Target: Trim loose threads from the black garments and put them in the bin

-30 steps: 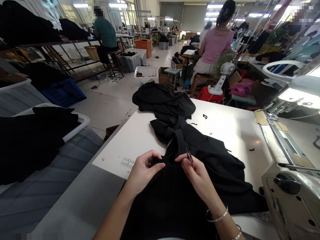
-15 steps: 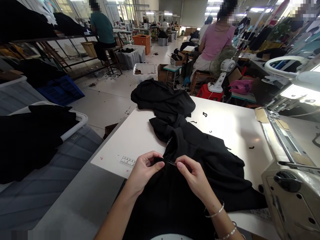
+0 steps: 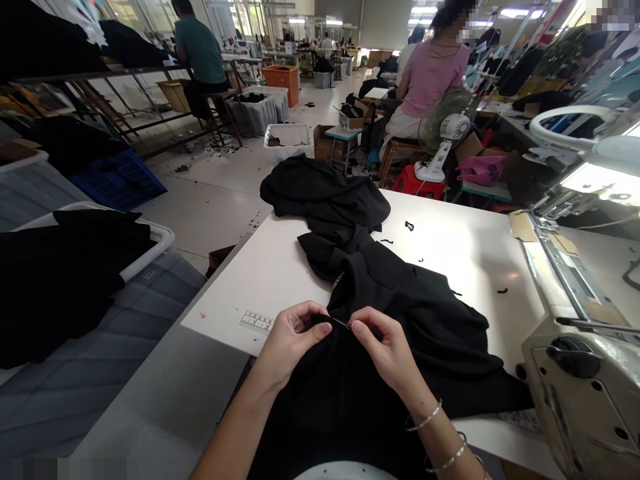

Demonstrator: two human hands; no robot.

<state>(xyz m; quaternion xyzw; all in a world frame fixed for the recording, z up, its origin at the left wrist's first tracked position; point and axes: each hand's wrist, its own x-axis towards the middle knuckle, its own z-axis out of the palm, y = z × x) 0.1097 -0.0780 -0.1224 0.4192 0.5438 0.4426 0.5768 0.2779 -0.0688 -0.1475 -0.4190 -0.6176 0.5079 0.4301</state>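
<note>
My left hand [image 3: 293, 337] is closed, pinching the black garment [image 3: 395, 333] at the near edge of the white table [image 3: 240, 287]. My right hand [image 3: 383, 343] pinches a small metal tool [image 3: 341, 323] against the cloth. Too hard a tug or a slip could snag or nick the cloth.

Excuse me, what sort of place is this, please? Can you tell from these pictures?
This is probably a garment factory's sewing workshop. A sewing machine stands at the white worktable, a black garment lies across it, and another worker in a pink top sits at a nearby station.
</note>
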